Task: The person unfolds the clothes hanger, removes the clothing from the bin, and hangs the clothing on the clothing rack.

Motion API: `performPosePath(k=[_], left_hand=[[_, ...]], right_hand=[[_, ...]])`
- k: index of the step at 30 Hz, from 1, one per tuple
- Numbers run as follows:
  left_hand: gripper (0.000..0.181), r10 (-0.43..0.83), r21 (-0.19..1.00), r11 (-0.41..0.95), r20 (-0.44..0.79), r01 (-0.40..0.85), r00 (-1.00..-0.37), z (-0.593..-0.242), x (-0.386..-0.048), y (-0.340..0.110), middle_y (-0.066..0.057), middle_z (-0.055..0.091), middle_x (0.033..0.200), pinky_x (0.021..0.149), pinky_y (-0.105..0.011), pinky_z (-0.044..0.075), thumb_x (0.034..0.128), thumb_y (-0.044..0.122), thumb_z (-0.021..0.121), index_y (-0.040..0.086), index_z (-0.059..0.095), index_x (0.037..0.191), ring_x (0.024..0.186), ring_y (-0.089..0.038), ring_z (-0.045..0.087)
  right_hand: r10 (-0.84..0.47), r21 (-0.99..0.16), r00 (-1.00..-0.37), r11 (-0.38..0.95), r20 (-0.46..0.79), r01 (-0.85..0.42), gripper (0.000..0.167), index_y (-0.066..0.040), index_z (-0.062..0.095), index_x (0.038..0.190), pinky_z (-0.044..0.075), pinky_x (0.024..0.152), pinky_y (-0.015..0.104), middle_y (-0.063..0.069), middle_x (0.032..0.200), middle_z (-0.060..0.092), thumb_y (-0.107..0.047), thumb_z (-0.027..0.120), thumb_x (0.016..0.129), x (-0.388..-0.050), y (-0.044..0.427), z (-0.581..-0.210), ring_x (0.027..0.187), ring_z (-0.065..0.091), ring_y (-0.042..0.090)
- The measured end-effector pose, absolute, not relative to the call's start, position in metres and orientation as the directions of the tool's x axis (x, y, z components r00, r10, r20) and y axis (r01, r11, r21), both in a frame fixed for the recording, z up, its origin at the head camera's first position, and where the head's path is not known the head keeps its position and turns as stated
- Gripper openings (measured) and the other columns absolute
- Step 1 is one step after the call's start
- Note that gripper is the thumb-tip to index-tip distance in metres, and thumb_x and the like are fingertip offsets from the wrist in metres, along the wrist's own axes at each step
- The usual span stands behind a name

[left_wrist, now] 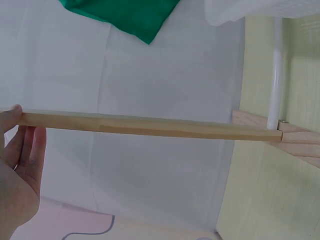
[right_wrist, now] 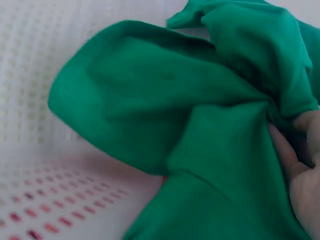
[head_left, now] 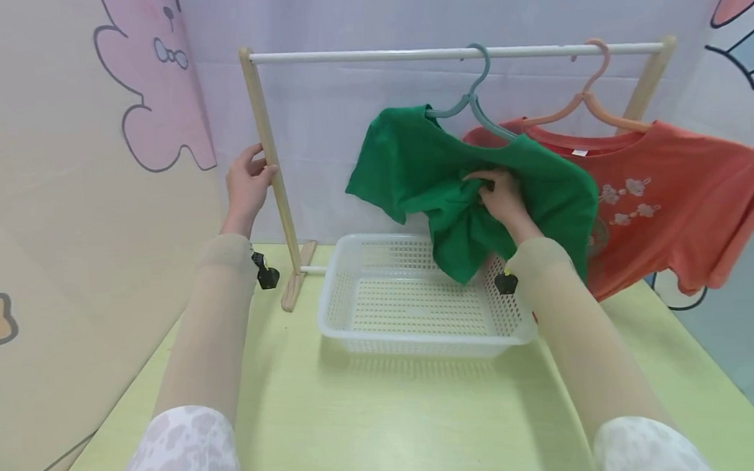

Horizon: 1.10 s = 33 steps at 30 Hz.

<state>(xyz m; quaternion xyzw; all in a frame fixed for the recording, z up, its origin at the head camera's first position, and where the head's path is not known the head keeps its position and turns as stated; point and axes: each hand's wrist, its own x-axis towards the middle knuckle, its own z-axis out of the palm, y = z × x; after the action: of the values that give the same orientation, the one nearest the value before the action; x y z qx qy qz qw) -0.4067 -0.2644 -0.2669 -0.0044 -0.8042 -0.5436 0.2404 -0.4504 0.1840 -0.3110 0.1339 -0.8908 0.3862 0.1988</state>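
Observation:
A green T-shirt (head_left: 404,154) hangs tilted on a teal hanger (head_left: 483,117), hooked over the white rail of a clothes rack. My right hand (head_left: 503,195) grips the bunched front of the shirt; the right wrist view shows the cloth (right_wrist: 150,95) gathered in folds at the fingers. My left hand (head_left: 247,186) pinches the rack's wooden left post (head_left: 271,148) partway up. In the left wrist view, thumb and fingers lie on either side of that post (left_wrist: 150,127).
A red-orange shirt (head_left: 692,194) hangs on a peach hanger (head_left: 592,96) at the right of the white rail (head_left: 366,54). Below the green shirt, a white perforated basket (head_left: 416,341) stands on the pale yellow table (head_left: 388,422). The rack's wooden foot (head_left: 298,276) sits left of it.

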Motion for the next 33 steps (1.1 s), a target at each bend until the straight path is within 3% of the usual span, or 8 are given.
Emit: performPosePath(k=[5,8,11,13,15,16,25,33], left_hand=[[0.049,-0.258,0.872,0.407,0.395,0.271,-0.882,-0.268,-0.409,-0.261,-0.017,0.057,0.142,0.105,-0.034,0.051,0.1003,0.016,0.057,0.022,0.046,0.148,0.128,-0.026,0.058],[0.049,-0.260,0.873,0.401,0.398,0.276,-0.880,-0.268,-0.410,-0.259,-0.017,0.058,0.141,0.104,-0.033,0.052,0.1003,0.015,0.057,0.023,0.047,0.147,0.127,-0.025,0.059],[0.049,-0.262,0.871,0.405,0.403,0.279,-0.877,-0.268,-0.409,-0.258,-0.017,0.059,0.140,0.103,-0.033,0.052,0.1002,0.015,0.056,0.023,0.047,0.147,0.126,-0.025,0.060],[0.049,-0.262,0.869,0.410,0.404,0.278,-0.876,-0.267,-0.409,-0.258,-0.017,0.059,0.140,0.104,-0.033,0.052,0.1004,0.015,0.056,0.023,0.046,0.148,0.126,-0.025,0.060],[0.049,-0.263,0.870,0.406,0.404,0.280,-0.876,-0.266,-0.409,-0.258,-0.017,0.059,0.141,0.104,-0.033,0.052,0.1006,0.015,0.056,0.023,0.046,0.148,0.127,-0.024,0.059],[0.049,-0.264,0.872,0.404,0.401,0.278,-0.877,-0.266,-0.408,-0.258,-0.017,0.058,0.141,0.105,-0.033,0.051,0.1007,0.015,0.056,0.024,0.046,0.148,0.127,-0.024,0.059],[0.050,-0.269,0.878,0.407,0.377,0.251,-0.886,-0.264,-0.405,-0.261,-0.016,0.057,0.143,0.106,-0.034,0.051,0.1010,0.016,0.055,0.024,0.044,0.149,0.129,-0.025,0.058],[0.050,-0.265,0.879,0.404,0.377,0.252,-0.888,-0.263,-0.404,-0.261,-0.016,0.056,0.143,0.106,-0.034,0.051,0.1010,0.016,0.055,0.024,0.044,0.149,0.129,-0.025,0.058]], right_hand=[[0.037,-0.639,-0.839,0.667,0.543,-0.384,0.042,-0.013,0.072,0.120,0.034,0.055,0.030,0.022,0.085,0.066,0.001,0.039,0.098,-0.456,0.187,-0.317,0.054,0.037,0.014],[0.011,-0.639,-0.872,0.686,0.489,-0.349,0.044,-0.013,0.071,0.122,0.031,0.054,0.031,0.013,0.067,0.058,0.002,0.038,0.097,-0.458,0.190,-0.326,0.050,0.030,0.014],[-0.120,-0.639,-0.950,0.715,0.287,-0.283,0.041,-0.013,0.060,0.137,0.047,0.063,0.039,0.016,0.089,0.065,-0.005,0.043,0.101,-0.457,0.194,-0.331,0.060,0.051,0.026],[-0.230,-0.609,-0.963,0.747,0.140,-0.267,0.045,-0.013,0.048,0.147,0.052,0.089,0.049,0.023,0.129,0.059,-0.012,0.050,0.102,-0.454,0.196,-0.330,0.100,0.061,0.037],[-0.323,-0.576,-0.946,0.769,0.023,-0.277,0.058,-0.014,0.036,0.154,0.036,0.113,0.058,0.024,0.158,0.030,-0.018,0.057,0.100,-0.451,0.198,-0.328,0.138,0.038,0.045],[-0.357,-0.553,-0.934,0.780,-0.010,-0.293,0.064,-0.014,0.032,0.155,0.029,0.118,0.059,0.024,0.161,0.025,-0.019,0.061,0.098,-0.449,0.197,-0.327,0.147,0.025,0.046],[-0.530,-0.282,-0.846,0.805,0.054,-0.522,0.074,-0.012,0.043,0.150,0.025,0.117,0.064,0.024,0.154,0.033,-0.021,0.078,0.085,-0.443,0.189,-0.331,0.143,0.027,0.047],[-0.527,-0.119,-0.849,0.846,-0.030,-0.520,0.065,-0.011,0.053,0.143,0.040,0.111,0.056,0.022,0.143,0.050,-0.013,0.079,0.083,-0.446,0.178,-0.338,0.131,0.046,0.042]])
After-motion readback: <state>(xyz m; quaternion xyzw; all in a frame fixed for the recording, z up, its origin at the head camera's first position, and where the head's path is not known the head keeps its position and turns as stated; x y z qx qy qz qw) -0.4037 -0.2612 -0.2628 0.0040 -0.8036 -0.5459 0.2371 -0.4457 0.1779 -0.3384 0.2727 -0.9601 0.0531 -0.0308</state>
